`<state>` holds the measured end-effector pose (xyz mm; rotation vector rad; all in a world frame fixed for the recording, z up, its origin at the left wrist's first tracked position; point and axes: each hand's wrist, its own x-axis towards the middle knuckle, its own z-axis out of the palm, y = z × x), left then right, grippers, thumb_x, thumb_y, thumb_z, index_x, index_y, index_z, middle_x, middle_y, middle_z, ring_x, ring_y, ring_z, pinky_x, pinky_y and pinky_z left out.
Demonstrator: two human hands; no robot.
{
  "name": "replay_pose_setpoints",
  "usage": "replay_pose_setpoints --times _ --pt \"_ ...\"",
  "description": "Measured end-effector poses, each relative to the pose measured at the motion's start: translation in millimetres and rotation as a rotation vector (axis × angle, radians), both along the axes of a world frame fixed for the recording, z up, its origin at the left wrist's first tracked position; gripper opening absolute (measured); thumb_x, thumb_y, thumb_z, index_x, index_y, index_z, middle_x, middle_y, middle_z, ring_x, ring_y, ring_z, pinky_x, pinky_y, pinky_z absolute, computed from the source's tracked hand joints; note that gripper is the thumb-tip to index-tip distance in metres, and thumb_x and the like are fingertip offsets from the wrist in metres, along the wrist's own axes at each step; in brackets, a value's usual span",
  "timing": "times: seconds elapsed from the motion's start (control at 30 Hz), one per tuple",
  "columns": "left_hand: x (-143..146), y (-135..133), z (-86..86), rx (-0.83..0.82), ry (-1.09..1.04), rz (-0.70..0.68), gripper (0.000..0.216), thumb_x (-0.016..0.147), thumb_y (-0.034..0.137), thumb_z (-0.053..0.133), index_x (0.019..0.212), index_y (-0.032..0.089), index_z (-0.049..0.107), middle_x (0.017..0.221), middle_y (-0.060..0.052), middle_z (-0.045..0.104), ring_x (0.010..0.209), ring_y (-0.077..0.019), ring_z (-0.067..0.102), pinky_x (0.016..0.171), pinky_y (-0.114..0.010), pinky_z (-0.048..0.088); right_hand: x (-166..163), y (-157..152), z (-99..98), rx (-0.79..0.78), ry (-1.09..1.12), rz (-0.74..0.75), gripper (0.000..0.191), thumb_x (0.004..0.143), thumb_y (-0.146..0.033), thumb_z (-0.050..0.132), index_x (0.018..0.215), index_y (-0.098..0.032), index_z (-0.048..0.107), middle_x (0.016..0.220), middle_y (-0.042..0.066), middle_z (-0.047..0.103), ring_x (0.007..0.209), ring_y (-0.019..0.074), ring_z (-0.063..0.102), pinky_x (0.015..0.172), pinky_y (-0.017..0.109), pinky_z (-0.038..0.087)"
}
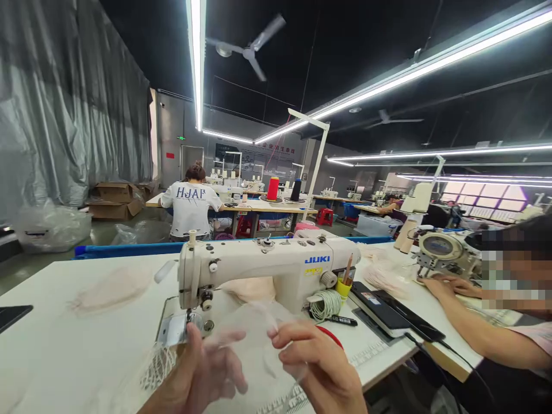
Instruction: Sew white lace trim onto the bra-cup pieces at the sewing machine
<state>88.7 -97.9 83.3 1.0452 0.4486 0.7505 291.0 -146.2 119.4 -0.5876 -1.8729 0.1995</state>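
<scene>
A white JUKI sewing machine (267,259) stands in front of me, its needle area at the left end. My right hand (319,362) has its fingers bent and pinched at the edge of a thin, see-through whitish fabric (263,339). My left hand (211,368) is beside that fabric, partly smeared by motion, with thumb and fingers apart. Its thumb is just in front of the needle area. White netting (159,365) lies left of my left wrist. Behind the needle end, a pale beige fabric piece (252,287) rests under the machine arm.
A cord coil (325,305), a yellow cup (344,289), a black marker (345,321) and a dark notebook (379,307) stand or lie right of the machine. A co-worker's arm (474,333) works at another machine on the right. Pale fabric (112,290) lies left.
</scene>
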Motion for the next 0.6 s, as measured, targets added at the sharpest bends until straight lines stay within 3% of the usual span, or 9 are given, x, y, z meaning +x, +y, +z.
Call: replay_pose_setpoints --times 0.1,0.2,0.27,0.37,0.4,0.47,0.53,0.6 --pt "-25 -17 -16.9 0.117 0.215 0.166 0.077 0.063 0.075 0.06 0.108 0.012 0.058 0.057 0.0 0.063 0.055 -0.0148 0.052 0.062 -0.026 0.038 -4 -19 -8.6 -0.125 -0.126 0.068 0.028 0.089 -0.008 0.048 0.105 -0.029 0.058 0.096 0.005 0.064 0.093 0.0175 0.063 0.081 0.028 0.051" --pt "-46 -35 -25.3 0.23 0.486 0.272 0.06 0.078 0.067 0.051 0.099 0.011 0.061 0.042 0.003 0.056 0.056 -0.016 0.051 0.072 -0.028 0.038 -9 -41 -14.5 -0.447 -0.411 0.122 0.03 0.091 -0.011 0.044 0.108 -0.031 0.059 0.114 0.005 0.061 0.102 0.0164 0.06 0.086 0.025 0.048" --pt "-56 -46 -26.4 0.273 0.589 0.241 0.055 0.083 0.062 0.047 0.099 0.011 0.062 0.039 0.005 0.052 0.051 -0.0146 0.046 0.072 -0.028 0.038 -14 -49 -19.6 -0.646 -0.467 0.069 0.032 0.092 -0.014 0.041 0.115 -0.03 0.056 0.132 0.005 0.049 0.115 0.0176 0.052 0.094 0.028 0.044" --pt "-65 -61 -24.8 0.246 0.646 0.116 0.045 0.086 0.053 0.046 0.103 0.014 0.059 0.04 0.007 0.052 0.044 -0.0115 0.038 0.057 -0.024 0.035 -33 -47 -31.9 -0.781 -0.342 0.065 0.048 0.09 -0.02 0.046 0.136 -0.026 0.033 0.143 0.01 0.032 0.125 0.0197 0.041 0.099 0.034 0.039" --pt "-68 -64 -23.9 0.236 0.652 0.079 0.042 0.087 0.051 0.046 0.103 0.015 0.059 0.041 0.007 0.052 0.042 -0.011 0.038 0.054 -0.022 0.033 -42 -43 -36.7 -0.81 -0.325 0.098 0.06 0.087 -0.024 0.054 0.14 -0.025 0.025 0.142 0.011 0.033 0.125 0.0206 0.04 0.099 0.035 0.038" --pt "-73 -69 -21.8 0.237 0.665 0.044 0.036 0.089 0.047 0.045 0.101 0.016 0.059 0.042 0.007 0.052 0.042 -0.0106 0.038 0.05 -0.021 0.03 -62 -34 -45.4 -0.84 -0.352 0.165 0.072 0.077 -0.027 0.068 0.137 -0.023 0.03 0.129 0.01 0.049 0.116 0.0218 0.048 0.096 0.035 0.039" --pt "-79 -71 -20.2 0.248 0.676 0.049 0.033 0.089 0.043 0.043 0.1 0.016 0.059 0.042 0.007 0.052 0.042 -0.0098 0.035 0.048 -0.021 0.027 -79 -26 -51.1 -0.85 -0.412 0.147 0.045 0.077 -0.022 0.066 0.119 -0.021 0.051 0.101 0.004 0.063 0.094 0.0191 0.057 0.086 0.031 0.043" --pt "-88 -72 -20.2 0.238 0.705 0.07 0.032 0.09 0.041 0.042 0.102 0.016 0.058 0.043 0.007 0.053 0.041 -0.0094 0.03 0.045 -0.02 0.023 -91 -21 -53.4 -0.847 -0.444 0.082 0.015 0.083 -0.015 0.054 0.096 -0.019 0.06 0.076 -0.001 0.062 0.073 0.0145 0.057 0.073 0.026 0.043"
